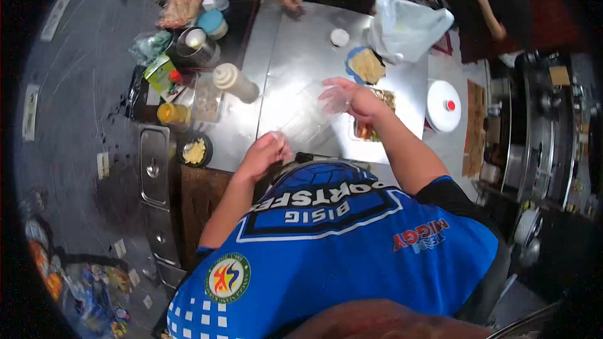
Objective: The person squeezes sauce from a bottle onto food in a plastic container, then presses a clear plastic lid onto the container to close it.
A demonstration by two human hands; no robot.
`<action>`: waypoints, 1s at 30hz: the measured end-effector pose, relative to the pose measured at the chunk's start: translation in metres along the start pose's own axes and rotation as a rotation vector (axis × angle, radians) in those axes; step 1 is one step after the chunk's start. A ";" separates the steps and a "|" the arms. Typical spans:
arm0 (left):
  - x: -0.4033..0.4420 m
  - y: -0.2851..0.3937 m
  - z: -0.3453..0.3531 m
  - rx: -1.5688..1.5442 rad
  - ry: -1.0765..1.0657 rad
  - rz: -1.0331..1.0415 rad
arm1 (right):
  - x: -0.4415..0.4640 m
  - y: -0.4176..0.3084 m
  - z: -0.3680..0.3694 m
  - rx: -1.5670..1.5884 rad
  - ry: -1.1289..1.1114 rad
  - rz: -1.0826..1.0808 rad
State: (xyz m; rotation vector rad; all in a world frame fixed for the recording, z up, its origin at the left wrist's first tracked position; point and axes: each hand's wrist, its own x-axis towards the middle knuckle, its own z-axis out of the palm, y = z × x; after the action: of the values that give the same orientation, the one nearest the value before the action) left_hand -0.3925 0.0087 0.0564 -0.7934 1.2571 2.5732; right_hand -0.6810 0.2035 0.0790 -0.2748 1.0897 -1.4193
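Note:
Over the steel table, my left hand [267, 152] is closed, its fingers pinching one end of a thin clear plastic sheet or bag [308, 116]. The other end meets my right hand [353, 99], whose fingers curve around the plastic. Whether it is a bag or a glove, I cannot tell. Below my right wrist, partly covered by it, lies a container of brown and green food [365, 130] on a white surface. Just beyond that hand sits a blue bag with pale yellowish food [367, 66]. A white-capped squeeze bottle [236, 83] stands beyond my left hand.
At left are a bowl of chopped yellowish food [196, 151], a yellow jar [173, 113], a clear container [206, 100] and a metal pot [197, 46]. A white plastic bag [408, 28] and a round white lid [443, 105] stand right. Two people work across the table.

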 end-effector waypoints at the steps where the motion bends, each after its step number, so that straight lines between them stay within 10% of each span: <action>1: 0.016 0.006 0.005 0.014 -0.023 -0.018 | -0.018 -0.009 -0.001 -0.097 0.057 -0.080; 9: 0.104 0.008 0.091 -0.059 -0.396 -0.459 | -0.118 0.003 -0.047 -0.136 0.353 -0.436; 11: 0.130 -0.015 0.095 -0.169 -0.813 -0.472 | -0.146 0.012 -0.056 -0.073 0.438 -0.376; 20: 0.142 -0.027 0.155 0.239 -0.396 -0.549 | -0.228 0.071 -0.094 -0.294 0.866 -0.137; 30: 0.186 -0.109 0.167 0.909 -0.419 -0.061 | -0.194 0.136 -0.165 -0.667 1.073 -0.079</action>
State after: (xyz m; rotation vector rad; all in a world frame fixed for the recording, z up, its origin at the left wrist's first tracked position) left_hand -0.5742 0.1920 -0.0325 -0.0945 1.9124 1.6562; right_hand -0.6733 0.4740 -0.0224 0.0079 2.4567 -1.2085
